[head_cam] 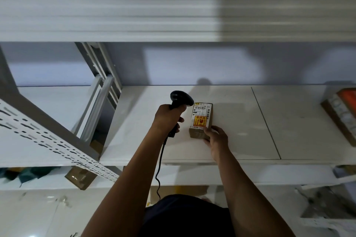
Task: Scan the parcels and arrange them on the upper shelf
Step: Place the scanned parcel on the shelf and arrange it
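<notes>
Left hand [167,119] clenched round black corded barcode scanner [181,100]. Right hand [216,138] grasps near end of small brown labelled cardboard parcel [201,119], lying between both hands on white shelf [240,131].

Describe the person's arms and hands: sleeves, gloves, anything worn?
No sleeves show: the left arm and right arm are bare to the frame's edge. The left hand and right hand wear no gloves; no watch, bracelet or ring shows. A dark garment covers the torso.
</notes>
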Demonstrator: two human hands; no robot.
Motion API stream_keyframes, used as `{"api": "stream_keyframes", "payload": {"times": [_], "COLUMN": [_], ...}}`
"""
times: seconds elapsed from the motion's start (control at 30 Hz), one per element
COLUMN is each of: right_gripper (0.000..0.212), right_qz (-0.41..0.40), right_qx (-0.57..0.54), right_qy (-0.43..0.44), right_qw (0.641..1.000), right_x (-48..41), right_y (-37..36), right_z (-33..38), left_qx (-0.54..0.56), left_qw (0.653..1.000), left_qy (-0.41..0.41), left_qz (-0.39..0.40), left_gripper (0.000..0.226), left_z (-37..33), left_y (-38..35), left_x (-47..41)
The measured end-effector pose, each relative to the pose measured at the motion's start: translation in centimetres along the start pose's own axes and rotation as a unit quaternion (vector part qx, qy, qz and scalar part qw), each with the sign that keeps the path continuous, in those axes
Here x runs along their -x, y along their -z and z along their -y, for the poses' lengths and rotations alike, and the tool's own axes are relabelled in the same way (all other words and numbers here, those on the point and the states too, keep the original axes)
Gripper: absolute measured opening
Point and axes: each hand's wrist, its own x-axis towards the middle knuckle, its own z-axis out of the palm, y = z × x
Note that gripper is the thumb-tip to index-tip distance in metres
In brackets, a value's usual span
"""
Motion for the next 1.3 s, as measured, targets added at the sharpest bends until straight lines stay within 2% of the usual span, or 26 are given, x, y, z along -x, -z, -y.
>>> {"api": "stream_keyframes", "payload": {"times": [0.2, 0.3, 0.4, 0.53, 0.63, 0.73, 0.93, 1.1, 1.23, 1.3], "right_gripper": [0.047, 0.045, 0.043, 0.045, 0.043, 0.041, 0.041, 0.041, 0.043, 0.043], "right_qz": [0.01, 0.016, 0.027, 0.034, 0.047, 0.061, 0.071, 0.088, 0.087, 0.089], "right_qx": [-0.011, -0.004, -0.009, 0.007, 0.019, 0.039, 0.039, 0.021, 0.002, -0.001], "right_qy": [0.024, 0.03, 0.031, 0.021, 0.01, 0.007, 0.013, 0.025, 0.035, 0.038], "right_qw": [1.0, 0.999, 0.999, 0.999, 0.999, 0.997, 0.997, 0.996, 0.996, 0.995], "right_x": [0.6, 0.8, 0.8, 0.7, 0.7, 1.0, 1.3, 2.0, 2.5, 2.9], "right_y": [-0.1, -0.4, -0.8, -1.3, -1.6, -2.0, -2.3, -2.9, -3.4, -3.5], "right_z": [-0.4, -0.3, 0.0, -0.2, -0.4, -0.6, -0.5, 0.2, 0.3, 0.1], "left_qx": [-0.037, -0.085, -0.107, -0.163, -0.204, -0.2, -0.196, -0.236, -0.252, -0.249], "left_qw": [0.999, 0.994, 0.989, 0.978, 0.968, 0.968, 0.971, 0.964, 0.958, 0.958], "left_qy": [0.021, 0.03, 0.034, 0.03, 0.007, -0.013, -0.011, -0.047, -0.071, -0.083], "left_qz": [-0.02, -0.057, -0.093, -0.129, -0.143, -0.154, -0.136, -0.113, -0.115, -0.118], "left_gripper": [0.008, 0.029, 0.021, 0.035, 0.037, 0.037, 0.034, 0.05, 0.033, 0.034], "left_z": [2.2, 4.5, 6.8, 9.6, 11.3, 11.5, 11.4, 10.9, 11.6, 12.0], "left_y": [0.3, 0.7, 1.3, 1.7, 1.5, 1.4, 2.0, 2.2, 2.4, 2.8], "left_x": [-1.7, -2.7, -3.1, -2.6, -2.1, -2.0, -3.1, -3.4, -2.9, -2.5]}}
